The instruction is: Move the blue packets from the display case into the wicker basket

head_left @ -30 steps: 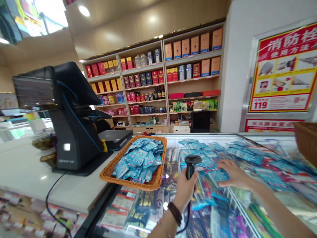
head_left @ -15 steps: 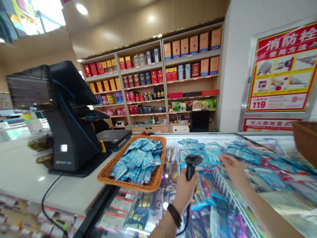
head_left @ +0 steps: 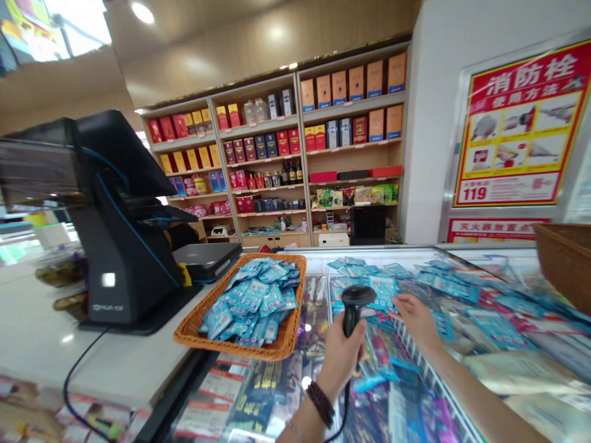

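My left hand [head_left: 344,347] is wrapped round the handle of a black barcode scanner [head_left: 355,304], whose head points away from me. A cable runs down from it past my wrist. To the right, the fingertips of my right hand [head_left: 415,320] pinch the edge of a small blue packet [head_left: 382,290], just beyond the scanner head. Loose blue packets [head_left: 443,286] of the same look lie scattered on the glass around and behind that hand. A wicker basket [head_left: 295,335] left of my left hand holds a heap of them.
On the left, a black checkout terminal [head_left: 124,246] stands on a white counter [head_left: 133,363]. The glass top of a freezer [head_left: 305,381] lies under my hands, packaged goods below. A brown basket [head_left: 561,264] sits at the right edge. Shelves of boxes [head_left: 272,147] line the back.
My right hand has drawn left with the blue packet, closer to the scanner. My left hand keeps its hold on the scanner. The whole view has shifted slightly.
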### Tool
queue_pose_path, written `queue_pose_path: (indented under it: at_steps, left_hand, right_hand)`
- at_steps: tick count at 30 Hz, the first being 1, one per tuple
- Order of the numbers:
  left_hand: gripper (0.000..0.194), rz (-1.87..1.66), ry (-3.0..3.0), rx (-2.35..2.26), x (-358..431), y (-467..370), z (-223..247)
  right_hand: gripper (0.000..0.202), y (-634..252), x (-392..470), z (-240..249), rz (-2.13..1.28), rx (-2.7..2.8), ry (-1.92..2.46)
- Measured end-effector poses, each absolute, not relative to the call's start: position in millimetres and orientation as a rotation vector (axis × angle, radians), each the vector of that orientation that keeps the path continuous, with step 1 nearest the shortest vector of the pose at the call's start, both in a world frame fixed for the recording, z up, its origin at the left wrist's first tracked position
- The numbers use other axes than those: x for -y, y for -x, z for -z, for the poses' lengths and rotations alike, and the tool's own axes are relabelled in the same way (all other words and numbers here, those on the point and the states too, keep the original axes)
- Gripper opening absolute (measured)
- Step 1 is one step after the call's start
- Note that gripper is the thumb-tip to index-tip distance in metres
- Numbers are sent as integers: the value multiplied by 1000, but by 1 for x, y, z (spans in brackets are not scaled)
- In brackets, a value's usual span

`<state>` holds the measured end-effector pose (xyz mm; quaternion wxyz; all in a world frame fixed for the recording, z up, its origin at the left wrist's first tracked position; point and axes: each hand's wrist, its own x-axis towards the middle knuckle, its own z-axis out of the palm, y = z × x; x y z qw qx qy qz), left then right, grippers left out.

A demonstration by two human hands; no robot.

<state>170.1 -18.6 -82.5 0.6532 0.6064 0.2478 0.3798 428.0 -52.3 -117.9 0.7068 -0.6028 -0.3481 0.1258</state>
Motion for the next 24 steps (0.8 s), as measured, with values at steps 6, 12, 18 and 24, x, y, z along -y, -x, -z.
queue_pose_path:
  at_steps: [6, 12, 18, 24]
  left_hand:
    - [81, -874, -1374, -554, 20, -168, 76]
    - [81, -874, -1373, -548, 22, -167, 74]
    - [75, -861, -1376, -549, 20, -167, 81]
    - [70, -881, -1364, -582, 21, -168, 78]
  right_hand:
    - [94, -425, 52, 113, -358, 723, 1316]
    - [92, -425, 50, 115, -359, 708, 1326]
    - [91, -427, 50, 117, -362, 726, 1368]
    - [87, -423, 52, 113, -298, 734, 1386]
